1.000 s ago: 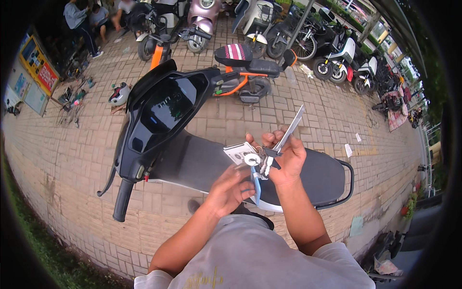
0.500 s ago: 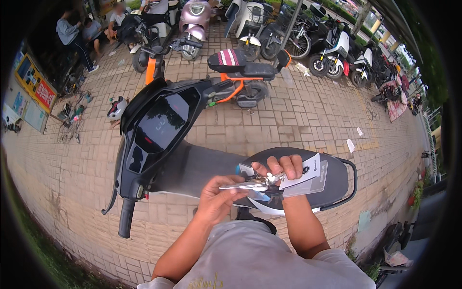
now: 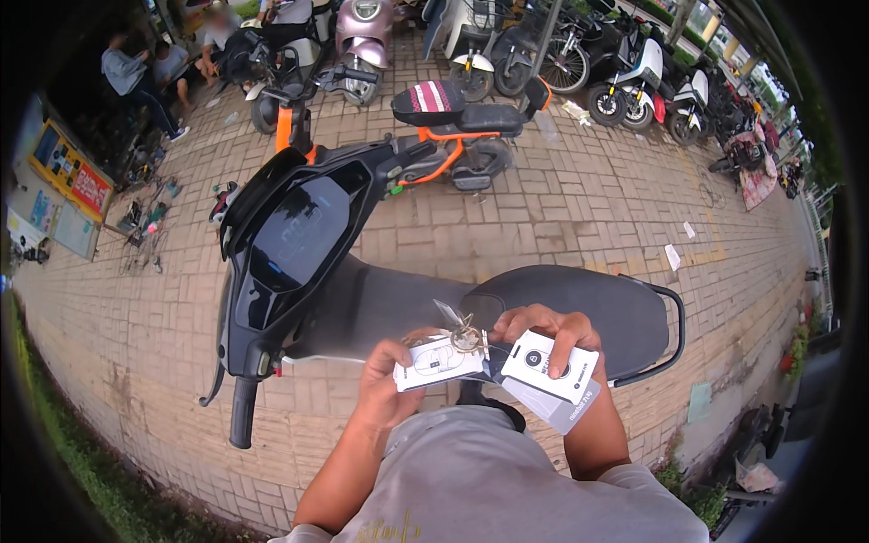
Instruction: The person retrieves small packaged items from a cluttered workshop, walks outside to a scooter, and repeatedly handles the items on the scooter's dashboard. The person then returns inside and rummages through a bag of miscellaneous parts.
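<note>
Above the scooter's footboard, my left hand (image 3: 384, 387) pinches a white card (image 3: 440, 364) with a line drawing on its face. My right hand (image 3: 563, 333) has its thumb over another white card (image 3: 539, 373) bearing a dark round lock symbol. A translucent grey card (image 3: 568, 413) sticks out beneath that one. Between the hands hangs a metal key ring (image 3: 465, 338) with small keys, near the inner edges of both cards. Behind the right hand lies the black seat (image 3: 588, 303) of a black scooter, and its dashboard screen (image 3: 300, 233) is dark with faint marks.
An orange-framed scooter (image 3: 453, 149) stands just beyond. Several parked scooters and bicycles line the back, among them a pink scooter (image 3: 365, 27). People are at the far left, near a yellow and red sign board (image 3: 72, 167). Loose papers (image 3: 673, 257) lie on the brick paving.
The cards have turned so their faces show upward. My right hand and its cards have come lower and tilted. The red marks on the scooter's screen are gone.
</note>
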Tool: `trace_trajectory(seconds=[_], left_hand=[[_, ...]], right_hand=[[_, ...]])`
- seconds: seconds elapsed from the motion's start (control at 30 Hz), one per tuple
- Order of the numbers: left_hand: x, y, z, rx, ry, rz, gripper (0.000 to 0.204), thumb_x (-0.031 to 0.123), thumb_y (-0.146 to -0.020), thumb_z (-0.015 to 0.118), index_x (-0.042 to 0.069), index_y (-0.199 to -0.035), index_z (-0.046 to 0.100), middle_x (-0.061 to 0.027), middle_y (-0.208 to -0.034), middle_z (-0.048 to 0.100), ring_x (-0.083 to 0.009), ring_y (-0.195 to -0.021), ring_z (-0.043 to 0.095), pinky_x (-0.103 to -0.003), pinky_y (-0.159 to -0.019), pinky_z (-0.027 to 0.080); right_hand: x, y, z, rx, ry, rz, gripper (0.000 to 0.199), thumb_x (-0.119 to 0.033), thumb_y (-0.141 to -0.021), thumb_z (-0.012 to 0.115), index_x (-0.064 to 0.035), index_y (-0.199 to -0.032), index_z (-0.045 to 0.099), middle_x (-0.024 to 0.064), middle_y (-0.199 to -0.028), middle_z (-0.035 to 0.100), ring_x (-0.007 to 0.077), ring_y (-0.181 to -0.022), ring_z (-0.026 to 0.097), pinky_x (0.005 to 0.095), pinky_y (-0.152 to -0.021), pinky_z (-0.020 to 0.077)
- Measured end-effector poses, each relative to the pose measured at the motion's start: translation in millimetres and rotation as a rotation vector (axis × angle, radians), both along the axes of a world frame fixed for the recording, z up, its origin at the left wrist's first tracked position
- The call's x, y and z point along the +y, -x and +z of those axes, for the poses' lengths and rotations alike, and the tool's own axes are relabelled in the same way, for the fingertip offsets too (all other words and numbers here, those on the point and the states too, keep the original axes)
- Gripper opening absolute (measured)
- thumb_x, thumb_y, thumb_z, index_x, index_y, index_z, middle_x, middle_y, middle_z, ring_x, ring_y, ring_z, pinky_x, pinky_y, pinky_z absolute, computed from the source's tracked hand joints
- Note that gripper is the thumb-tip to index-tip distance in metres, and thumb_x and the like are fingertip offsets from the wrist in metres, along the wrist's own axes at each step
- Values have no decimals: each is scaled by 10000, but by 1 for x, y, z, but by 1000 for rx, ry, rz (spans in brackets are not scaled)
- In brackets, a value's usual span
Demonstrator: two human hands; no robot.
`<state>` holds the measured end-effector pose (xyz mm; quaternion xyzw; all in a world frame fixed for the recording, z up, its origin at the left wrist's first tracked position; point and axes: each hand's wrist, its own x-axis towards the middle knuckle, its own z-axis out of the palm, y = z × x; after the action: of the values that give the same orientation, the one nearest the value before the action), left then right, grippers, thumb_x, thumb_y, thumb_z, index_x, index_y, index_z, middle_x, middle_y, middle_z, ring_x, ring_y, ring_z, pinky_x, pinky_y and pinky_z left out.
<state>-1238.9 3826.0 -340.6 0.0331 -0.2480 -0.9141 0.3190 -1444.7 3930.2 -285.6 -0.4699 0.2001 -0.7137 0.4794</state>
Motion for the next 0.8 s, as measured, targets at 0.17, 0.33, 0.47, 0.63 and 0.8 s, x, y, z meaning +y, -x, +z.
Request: trace_trajectory(seconds=[0.17, 0.33, 0.47, 0.63, 0.8], left_hand=[[-5, -8, 5, -3, -76, 1, 175, 101, -810, 612, 151, -945, 513, -195, -1193, 469, -334, -1140, 486, -492, -946, 420], [-18, -32, 14, -87, -1, -25, 260, 107, -764, 680, 144, -944, 496, -178, -1093, 472, -373, -1060, 523, -515, -905, 448], [-33, -47, 25, -107, 170, -56, 315, 102, -776, 710, 113, -973, 465, -179, -999, 484, -461, -953, 576, -568, -809, 501], [-47, -66, 45, -253, 343, 141, 283, 88, -823, 668, 76, -1016, 461, -163, -930, 535, -346, -861, 629, -497, -734, 550], [-29, -66, 69, -775, 399, 478, 282, -34, -800, 650, -3, -1044, 511, -124, -892, 644, -196, -775, 663, -337, -669, 604]], right_hand=[[12, -2, -16, 130, -12, 125, 73, -101, -776, 659, -77, -806, 721, 282, -1323, 436, 415, -1272, 350, 491, -1025, 255], [22, 14, -37, 284, -164, 105, 384, -72, -742, 610, -25, -1122, 631, 303, -1402, 318, 406, -1349, 243, 458, -1070, 204], [-22, -7, -24, 263, -186, 163, 665, -156, -719, 720, -4, -1310, 456, 223, -1436, 311, 334, -1365, 242, 426, -1093, 197], [-56, -43, -8, 844, -173, 243, 603, -265, -716, 765, -44, -1228, 537, 136, -1208, 537, 312, -1172, 446, 401, -1007, 327], [-44, -38, -25, 984, -202, 201, 373, -248, -746, 738, -29, -1030, 633, 104, -1100, 587, 292, -1072, 518, 368, -959, 378]])
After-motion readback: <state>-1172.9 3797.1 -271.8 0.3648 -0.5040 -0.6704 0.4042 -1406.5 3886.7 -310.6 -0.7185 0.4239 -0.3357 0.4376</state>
